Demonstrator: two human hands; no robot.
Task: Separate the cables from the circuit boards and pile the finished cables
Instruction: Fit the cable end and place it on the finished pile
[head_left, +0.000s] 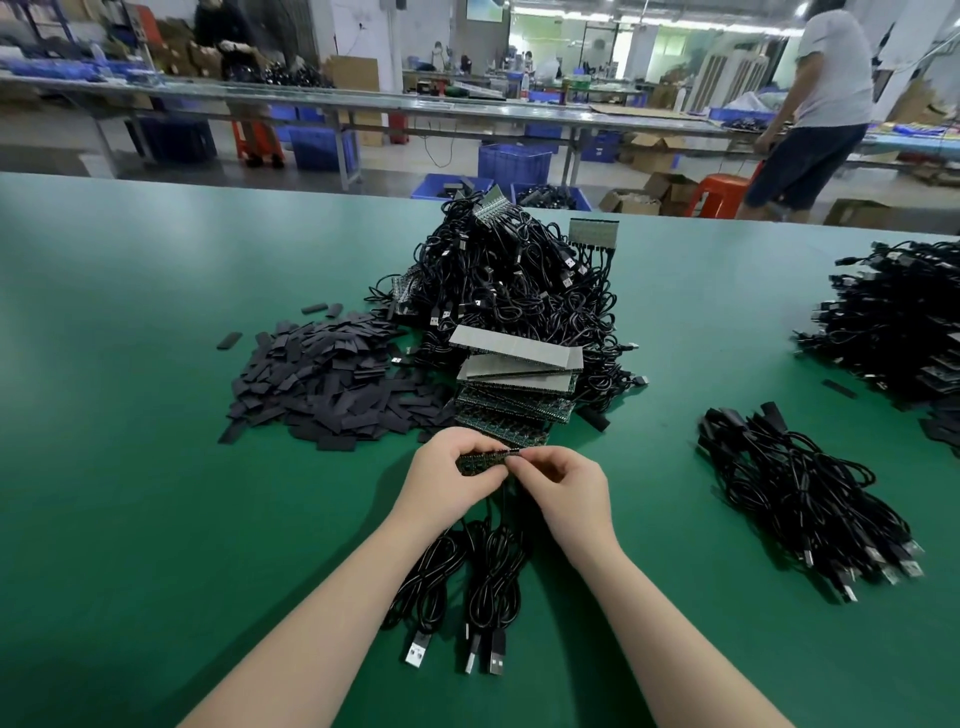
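At lower centre of the frame, the left hand (451, 473) gripped a circuit board strip (485, 460) while the right hand (563, 480) pinched its end; attached cables (470, 577) trailed toward the bottom edge over the green worktop (130, 415). A hard twist might snap the board or tear a wire — the finished cable pile (800, 499) lay at right.

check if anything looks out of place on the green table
A few black strips lie apart from the strip heap, and one sits far right near the cable piles. Otherwise nothing looks spilled or damaged.
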